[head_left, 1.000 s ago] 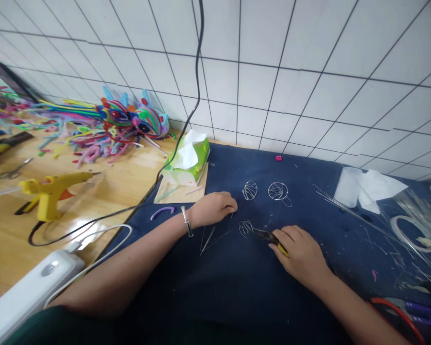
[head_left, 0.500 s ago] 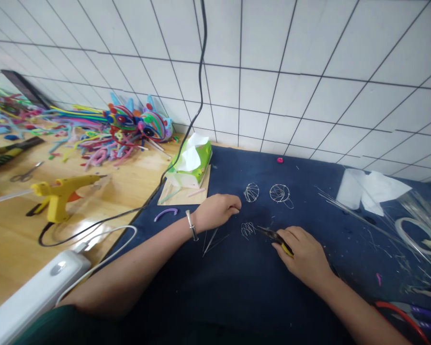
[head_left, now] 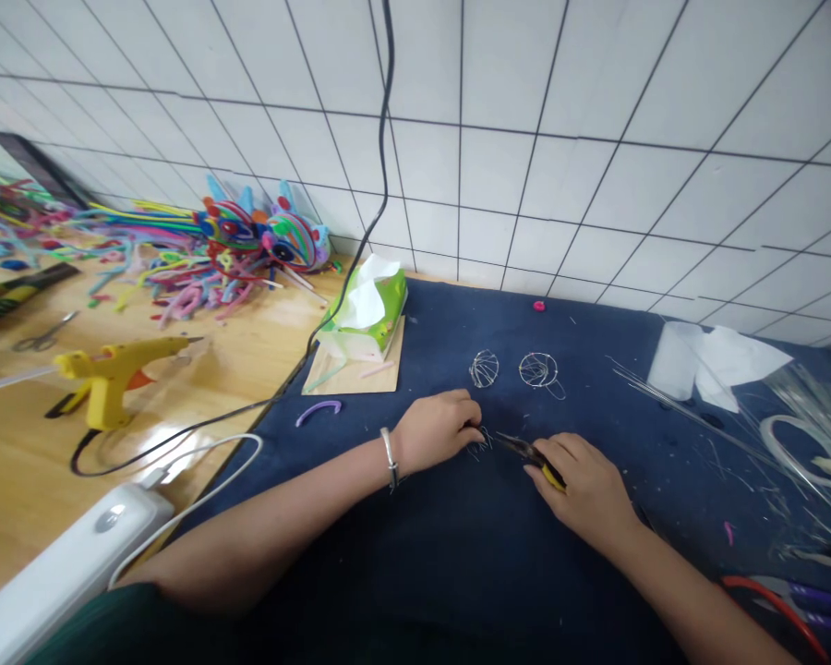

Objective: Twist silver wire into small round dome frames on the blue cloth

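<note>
My right hand is wrapped around the yellow handle of pliers, whose narrow jaws point left. Just beyond their tip is a small tangle of thin bent wire. My left hand, with a bangle at its wrist, has its thumb and fingers pinched at this wire and covers part of it. Behind the hands, two round wire frames lie on the dark blue cloth: a domed one on the left and a ring with a small loop on the right.
A green tissue pack sits on a small wooden board. A yellow glue gun and a white power strip are on the left. Loose wires and purple-handled cutters lie on the right. A black cable hangs along the wall.
My left hand has moved right and slightly down onto the small wire tangle and pinched it. My right hand and the pliers have barely moved.
</note>
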A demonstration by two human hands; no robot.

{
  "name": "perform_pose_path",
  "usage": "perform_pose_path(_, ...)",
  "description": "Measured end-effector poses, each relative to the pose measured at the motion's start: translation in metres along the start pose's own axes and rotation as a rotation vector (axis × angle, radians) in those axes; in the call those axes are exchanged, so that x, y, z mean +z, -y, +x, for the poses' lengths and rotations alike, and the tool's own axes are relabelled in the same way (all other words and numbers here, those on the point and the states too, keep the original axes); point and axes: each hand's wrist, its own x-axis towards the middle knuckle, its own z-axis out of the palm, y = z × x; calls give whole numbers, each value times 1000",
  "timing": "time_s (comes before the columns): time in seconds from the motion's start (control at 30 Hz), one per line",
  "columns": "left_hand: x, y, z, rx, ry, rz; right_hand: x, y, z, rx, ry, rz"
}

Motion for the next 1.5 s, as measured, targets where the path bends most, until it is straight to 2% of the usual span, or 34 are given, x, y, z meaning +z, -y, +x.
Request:
perform_pose_path(0.17, 7, -2, 0, -14, 15, 46, 0, -1, -2, 7, 22, 27)
perform_pose_path(0.37, -3, 1, -3, 10, 19, -42, 0, -1, -1, 20, 54, 27)
perform_pose_path(0.5, -9, 1, -5, 86, 6, -126, -1, 0, -1, 7, 85, -8)
perform_pose_path(0.63, -11, 0, -4, 179, 68, -289, -5, 1, -1, -44, 43, -66)
perform_pose_path(0.7, -12, 0, -4, 155, 119, -395, -6, 1, -2, -75, 9, -92)
perform_pose_path(0.83, -10, 1, -4, -28, 237, -698, -7, 0, -4, -139, -41, -142)
perform_pose_path(0.97, -8, 1, -5, -107, 271, -906, -10, -1, -5, -204, -106, -190)
perform_pose_path(1.1, -10, -1, -5, -117, 298, -973, -12, 0, -4, -265, -146, -226)
perform_pose_path(1.5, -17, 0, -4, -101, 425, -996, -13, 0, -5, -300, -125, -228)
